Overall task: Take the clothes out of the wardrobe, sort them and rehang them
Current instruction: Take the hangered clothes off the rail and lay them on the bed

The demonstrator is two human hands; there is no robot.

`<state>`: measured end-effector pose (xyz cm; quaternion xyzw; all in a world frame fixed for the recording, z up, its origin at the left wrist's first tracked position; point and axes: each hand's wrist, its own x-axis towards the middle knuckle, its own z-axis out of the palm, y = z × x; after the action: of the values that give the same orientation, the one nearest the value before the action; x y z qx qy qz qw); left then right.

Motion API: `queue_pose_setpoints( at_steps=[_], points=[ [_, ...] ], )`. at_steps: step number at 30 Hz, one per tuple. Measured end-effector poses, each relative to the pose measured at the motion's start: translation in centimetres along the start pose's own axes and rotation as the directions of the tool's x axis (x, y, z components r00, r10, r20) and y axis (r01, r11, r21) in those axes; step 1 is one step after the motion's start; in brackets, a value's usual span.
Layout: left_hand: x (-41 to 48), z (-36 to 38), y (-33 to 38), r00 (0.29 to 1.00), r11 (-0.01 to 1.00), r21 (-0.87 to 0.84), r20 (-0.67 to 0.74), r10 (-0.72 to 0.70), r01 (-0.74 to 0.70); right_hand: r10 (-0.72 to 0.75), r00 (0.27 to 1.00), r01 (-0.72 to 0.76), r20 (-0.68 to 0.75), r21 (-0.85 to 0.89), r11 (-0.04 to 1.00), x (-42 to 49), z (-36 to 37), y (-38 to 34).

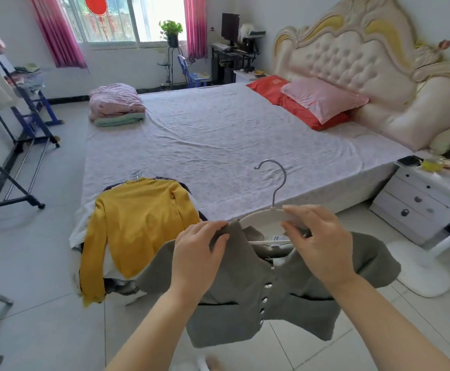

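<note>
1. Grey top (245,303) hangs on a white hanger (256,216), held up between both hands in front of the person, above the tiled floor (44,303) and just short of the bed's near edge.
2. On the left hand (197,253), the fingers (213,226) and thumb pinch the top's fabric at one shoulder, by the collar, where the hanger's left end sits.
3. On the right hand (320,242), the fingers (299,211) curl over the hanger's right arm with the thumb under it, gripping it.
4. Between the two sets of fingertips sits the hanger's neck. Its metal hook (277,183) rises above them, the open end turned left.
5. A small white label (278,239) shows just below the right thumb.
6. Below the fingers a row of shiny buttons (268,285) runs down the top's front, and its short sleeves spread out past both wrists.
7. Left of the left fingers, near but apart, a yellow sweater (138,223) lies over a heap of clothes at the bed's near corner, one sleeve drooping down.
8. Beyond the fingers stretches the bed (218,135) with its pale sheet.
9. Folded bedding (115,103) sits at the bed's far left. At far right a pink pillow (323,99) lies on a red pillow (269,87) against the padded headboard (352,62).
10. Right of the right fingers stand a white chest of drawers (419,202) and a white round stand base (419,274).
11. Well to the left is a metal clothes rack (12,170).
</note>
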<state>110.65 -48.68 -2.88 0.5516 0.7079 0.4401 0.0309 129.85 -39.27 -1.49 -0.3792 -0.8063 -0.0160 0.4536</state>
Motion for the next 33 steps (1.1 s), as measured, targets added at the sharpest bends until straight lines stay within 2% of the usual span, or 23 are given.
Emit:
queue_pose_setpoints(
  at_steps=[3, 8, 11, 16, 24, 27, 33],
  points=[
    [5.7, 4.1, -2.4, 1.0, 0.999, -0.021, 0.016, -0.026, 0.026, 0.03, 0.999, -0.031, 0.029, 0.013, 0.999, 3.9, 4.6, 4.4],
    [15.5, 10.8, -7.3, 0.987, 0.998, -0.044, 0.153, -0.043, 0.051, 0.078, 0.994, -0.076, 0.074, -0.022, 0.997, 9.8, 12.8, 11.3],
    [21.4, 13.5, -9.2, 0.974, 0.993, -0.057, 0.206, -0.093, 0.107, 0.091, 0.991, -0.09, 0.096, -0.016, 0.996, 13.7, 17.0, 14.6],
    [30.0, 17.1, -12.2, 0.959, 0.992, -0.03, 0.261, -0.111, 0.123, 0.116, 0.982, -0.121, 0.15, 0.025, 0.992, 19.6, 23.6, 19.4],
    [41.3, 23.9, -19.2, 0.947, 0.97, 0.071, 0.21, -0.243, 0.233, 0.142, 0.943, -0.188, 0.3, 0.128, 0.974, 27.8, 37.1, 26.8],
    [45.5, 26.7, -21.9, 0.923, 0.94, 0.102, 0.179, -0.339, 0.325, 0.099, 0.924, -0.179, 0.369, 0.189, 0.965, 31.2, 42.8, 29.7],
    [52.5, 30.8, -27.6, 0.857, 0.866, 0.162, 0.141, -0.495, 0.473, 0.074, 0.839, -0.233, 0.54, 0.233, 0.944, 36.3, 52.8, 33.3]
  ],
)
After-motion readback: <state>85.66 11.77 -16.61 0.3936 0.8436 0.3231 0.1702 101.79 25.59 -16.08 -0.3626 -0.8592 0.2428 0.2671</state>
